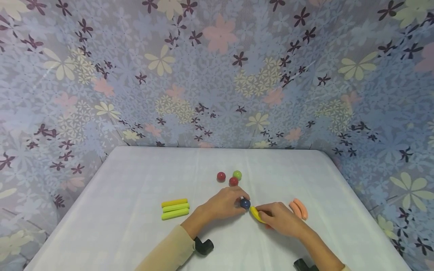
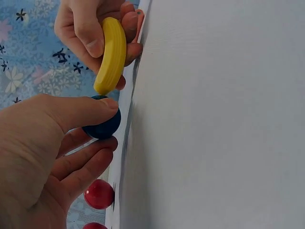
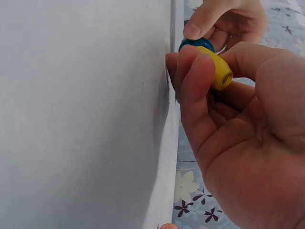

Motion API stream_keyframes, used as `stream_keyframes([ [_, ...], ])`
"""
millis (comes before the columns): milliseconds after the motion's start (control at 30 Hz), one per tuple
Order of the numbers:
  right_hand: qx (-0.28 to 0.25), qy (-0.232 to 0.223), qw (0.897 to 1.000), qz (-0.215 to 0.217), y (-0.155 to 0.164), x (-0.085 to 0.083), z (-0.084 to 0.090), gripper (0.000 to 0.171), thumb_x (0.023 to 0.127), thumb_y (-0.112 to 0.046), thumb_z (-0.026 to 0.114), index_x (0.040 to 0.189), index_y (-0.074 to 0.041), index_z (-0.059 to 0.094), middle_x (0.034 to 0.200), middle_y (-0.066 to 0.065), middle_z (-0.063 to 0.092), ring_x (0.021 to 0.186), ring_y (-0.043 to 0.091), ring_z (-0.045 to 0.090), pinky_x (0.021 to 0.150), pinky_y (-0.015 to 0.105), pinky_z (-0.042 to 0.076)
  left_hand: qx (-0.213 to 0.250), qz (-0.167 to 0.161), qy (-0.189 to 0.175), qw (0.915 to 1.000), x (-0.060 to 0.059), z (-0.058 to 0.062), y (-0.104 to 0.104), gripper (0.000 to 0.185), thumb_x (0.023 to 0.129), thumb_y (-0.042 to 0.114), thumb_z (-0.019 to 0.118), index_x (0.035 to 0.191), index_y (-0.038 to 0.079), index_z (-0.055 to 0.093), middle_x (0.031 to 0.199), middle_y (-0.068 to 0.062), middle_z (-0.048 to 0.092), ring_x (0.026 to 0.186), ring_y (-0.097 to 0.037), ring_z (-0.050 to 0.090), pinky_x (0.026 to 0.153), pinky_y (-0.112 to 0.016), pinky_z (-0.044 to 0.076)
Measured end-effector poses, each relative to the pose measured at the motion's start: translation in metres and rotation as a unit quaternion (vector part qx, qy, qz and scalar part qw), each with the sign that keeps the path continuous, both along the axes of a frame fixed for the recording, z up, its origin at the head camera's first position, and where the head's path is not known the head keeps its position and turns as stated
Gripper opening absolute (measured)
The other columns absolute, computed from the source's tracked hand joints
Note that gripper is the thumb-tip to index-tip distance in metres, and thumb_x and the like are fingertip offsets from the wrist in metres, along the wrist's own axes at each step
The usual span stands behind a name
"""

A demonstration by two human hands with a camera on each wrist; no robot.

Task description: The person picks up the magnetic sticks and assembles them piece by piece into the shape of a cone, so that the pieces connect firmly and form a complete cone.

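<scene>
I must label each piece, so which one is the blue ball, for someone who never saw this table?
On the white table, find the two hands meeting near the front. The blue ball is pinched by the left hand, touching the yellow curved piece. It is the only blue piece.

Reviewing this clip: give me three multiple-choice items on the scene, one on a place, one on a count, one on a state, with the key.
1. Where do the green-yellow sticks lie on the table?
A. beyond the balls
B. to the left of the left hand
C. under the right hand

2. How many red balls lie near the green ball?
A. two
B. none
C. four

3. How is the blue ball held?
A. lying free
B. pinched in the left hand's fingers
C. flattened beneath a palm

Key: 1 B, the head view shows three sticks left of that hand. 2 A, two red ones sit by the green. 3 B, thumb and fingers close on it beside the curved yellow piece that the right hand grips.
</scene>
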State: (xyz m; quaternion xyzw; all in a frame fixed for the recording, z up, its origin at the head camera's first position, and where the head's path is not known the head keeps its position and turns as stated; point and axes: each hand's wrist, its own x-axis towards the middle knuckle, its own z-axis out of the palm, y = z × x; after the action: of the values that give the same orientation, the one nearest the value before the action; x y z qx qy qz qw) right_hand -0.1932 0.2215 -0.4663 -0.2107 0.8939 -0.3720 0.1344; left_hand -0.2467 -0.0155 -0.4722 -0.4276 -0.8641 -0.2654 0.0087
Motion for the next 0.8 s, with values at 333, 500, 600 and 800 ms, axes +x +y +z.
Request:
stream_keyframes([
  [333, -0.014, 0.0, 1.0, 0.007, 0.0, -0.0003, -0.0015, 0.029, 0.101, -0.023, 0.05, 0.123, -0.009, 0.064, 0.072, -0.004, 0.062, 0.056, 0.011, 0.056, 0.052, 0.025, 0.048, 0.008, 0.004, 0.007, 0.9999, 0.0001, 0.0015, -0.0002, 0.031, 0.083, 0.02, 0.076, 0.112, 0.016, 0.067, 0.107, 0.009, 0.062, 0.09, -0.005, 0.055, 0.079, -0.012, 0.044],
  [500, -0.03, -0.001, 0.999, 0.015, 0.0001, -0.0005, -0.0032, 0.027, 0.101, -0.024, 0.05, 0.12, -0.014, 0.066, 0.081, -0.002, 0.06, 0.06, 0.015, 0.059, 0.054, 0.028, 0.05, 0.027, -0.008, -0.003, 0.9996, -0.0004, 0.0017, 0.002, 0.031, 0.082, 0.016, 0.076, 0.112, 0.015, 0.067, 0.106, 0.009, 0.062, 0.091, -0.006, 0.056, 0.081, -0.012, 0.044],
  [600, -0.044, -0.01, 0.999, 0.02, -0.0001, -0.0006, -0.0041, 0.026, 0.102, -0.025, 0.049, 0.118, -0.015, 0.066, 0.083, 0.0, 0.06, 0.063, 0.017, 0.061, 0.055, 0.029, 0.052, 0.038, -0.009, -0.017, 0.9991, -0.0007, 0.0008, 0.0027, 0.032, 0.082, 0.015, 0.076, 0.112, 0.015, 0.067, 0.106, 0.009, 0.063, 0.092, -0.007, 0.058, 0.081, -0.013, 0.045],
  [800, -0.059, -0.03, 0.998, 0.016, -0.0008, -0.0011, -0.0054, 0.028, 0.099, -0.029, 0.054, 0.119, -0.012, 0.065, 0.084, 0.001, 0.063, 0.067, 0.018, 0.062, 0.061, 0.03, 0.053, 0.053, 0.011, -0.068, 0.9962, -0.0016, -0.0013, 0.0014, 0.034, 0.081, 0.013, 0.077, 0.113, 0.016, 0.067, 0.105, 0.012, 0.064, 0.091, -0.002, 0.06, 0.081, -0.017, 0.048],
])
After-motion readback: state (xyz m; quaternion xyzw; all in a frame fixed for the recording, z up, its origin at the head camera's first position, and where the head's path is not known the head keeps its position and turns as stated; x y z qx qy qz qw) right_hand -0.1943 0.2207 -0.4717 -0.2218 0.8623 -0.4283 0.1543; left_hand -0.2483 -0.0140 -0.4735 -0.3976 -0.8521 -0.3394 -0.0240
